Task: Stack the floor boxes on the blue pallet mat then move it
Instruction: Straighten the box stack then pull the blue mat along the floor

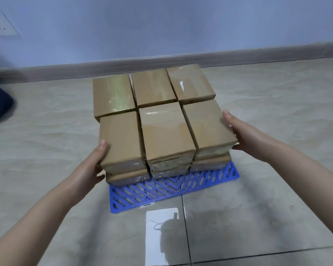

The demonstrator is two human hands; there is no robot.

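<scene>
1. Now, from the head camera: brown cardboard boxes (156,87) stand two layers deep on the blue pallet mat (161,191), six on top, leaving its near strip bare. The mat lies on the tiled floor (258,189) near a wall.
2. The left hand (90,166) grips the near-left box (121,135) at its near corner, thumb on top, fingers curled round the side.
3. The right hand (244,135) clasps the near-right box (206,125), thumb along its top edge, fingers tucked below.

Hands (90,166) seemingly gripping stacked boxes (165,131)
</scene>
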